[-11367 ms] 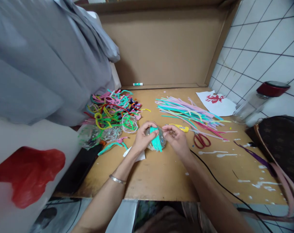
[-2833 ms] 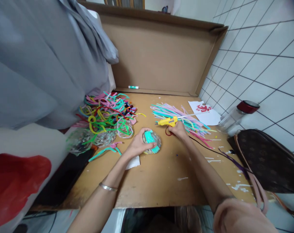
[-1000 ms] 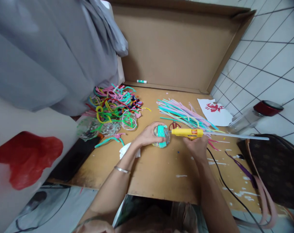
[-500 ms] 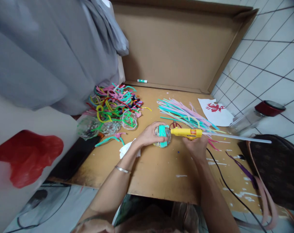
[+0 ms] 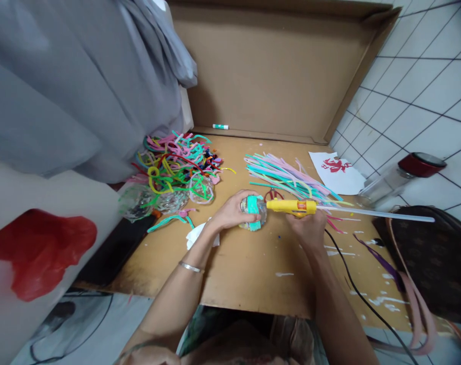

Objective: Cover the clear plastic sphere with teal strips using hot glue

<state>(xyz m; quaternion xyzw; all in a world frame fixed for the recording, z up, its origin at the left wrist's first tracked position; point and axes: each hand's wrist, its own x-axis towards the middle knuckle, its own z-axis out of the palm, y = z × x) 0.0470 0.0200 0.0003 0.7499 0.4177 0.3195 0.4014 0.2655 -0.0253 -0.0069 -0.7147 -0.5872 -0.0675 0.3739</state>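
My left hand [image 5: 234,212] is wrapped around a small clear plastic container [image 5: 263,215], probably a cut bottle piece, with a turquoise fuzzy band [image 5: 253,208] across it. My right hand [image 5: 308,229] grips a yellow hot glue gun [image 5: 289,206] by its handle. The gun's nozzle points left and is right beside the container; whether it touches, I cannot tell. A long translucent glue stick [image 5: 375,213] sticks out of the gun's back. Red-handled scissors [image 5: 274,195] lie just behind the nozzle, partly covered.
Pipe cleaners in pink, turquoise and yellow [image 5: 287,175] lie behind my hands. A tangled colourful heap [image 5: 173,162] and clear plastic pieces [image 5: 137,202] are at left. White tissue [image 5: 196,234] lies by my left wrist. A glass bottle [image 5: 386,185], brown bag [image 5: 424,263] and black cord [image 5: 352,284] are at right.
Both hands keep their hold on the container and the glue gun, almost unmoved. The glue stick's far end appears slightly further right. The whole view has shifted a little.
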